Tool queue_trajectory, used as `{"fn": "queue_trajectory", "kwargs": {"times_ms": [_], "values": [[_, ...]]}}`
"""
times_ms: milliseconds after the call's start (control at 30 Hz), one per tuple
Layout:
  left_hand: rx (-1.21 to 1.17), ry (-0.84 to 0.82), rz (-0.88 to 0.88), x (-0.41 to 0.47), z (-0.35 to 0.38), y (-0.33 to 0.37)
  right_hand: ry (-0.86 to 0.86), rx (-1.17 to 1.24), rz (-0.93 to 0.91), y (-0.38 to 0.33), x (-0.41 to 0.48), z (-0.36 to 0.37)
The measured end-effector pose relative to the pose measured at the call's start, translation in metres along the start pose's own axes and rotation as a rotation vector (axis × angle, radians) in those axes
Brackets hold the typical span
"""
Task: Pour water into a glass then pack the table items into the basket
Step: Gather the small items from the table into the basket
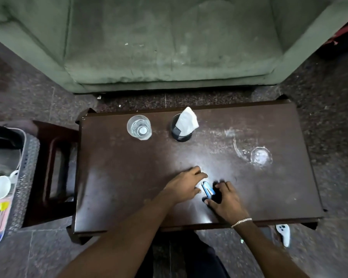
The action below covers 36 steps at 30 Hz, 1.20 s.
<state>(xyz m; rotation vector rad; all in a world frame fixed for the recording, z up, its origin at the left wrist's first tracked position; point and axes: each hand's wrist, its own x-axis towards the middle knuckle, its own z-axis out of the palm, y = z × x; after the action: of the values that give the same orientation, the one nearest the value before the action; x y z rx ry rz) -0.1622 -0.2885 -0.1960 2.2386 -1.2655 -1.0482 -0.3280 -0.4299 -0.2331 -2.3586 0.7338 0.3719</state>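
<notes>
A clear glass [139, 127] holding water stands at the back left of the dark wooden table [129, 177]. Beside it is a black holder [179, 135] with a white tissue [187, 120] sticking out. A small blue object [208, 189] lies near the front edge between my hands. My right hand [226, 200] curls over it, thumb on one side and fingertips on the other. My left hand [184, 185] rests flat on the table just left of it, fingers stretched toward it. The grey basket [27, 155] sits on a stool at the far left.
The basket holds a white cup [0, 187] and some plastic items. Wet ring marks [257, 154] show on the table's right side. A green sofa [169, 47] stands behind the table. A white controller [283, 233] lies on the floor at the front right.
</notes>
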Motion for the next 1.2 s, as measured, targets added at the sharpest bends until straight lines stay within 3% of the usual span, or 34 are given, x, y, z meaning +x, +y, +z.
{"fn": "queue_trajectory", "kwargs": {"times_ms": [167,533,800,1200], "values": [[0.055,-0.045,0.051,0.013,0.014,0.003,-0.013,-0.064,0.024,-0.003,0.002,0.014],[-0.043,0.157,-0.002,-0.025,0.002,-0.027,-0.035,-0.012,-0.097,-0.049,0.012,0.007],[-0.112,0.413,-0.128,-0.126,-0.074,-0.087,-0.082,0.062,-0.334,-0.184,0.039,0.005],[-0.062,0.905,-0.508,-0.317,-0.148,-0.189,-0.218,0.056,-0.805,-0.431,0.058,0.067]]}}
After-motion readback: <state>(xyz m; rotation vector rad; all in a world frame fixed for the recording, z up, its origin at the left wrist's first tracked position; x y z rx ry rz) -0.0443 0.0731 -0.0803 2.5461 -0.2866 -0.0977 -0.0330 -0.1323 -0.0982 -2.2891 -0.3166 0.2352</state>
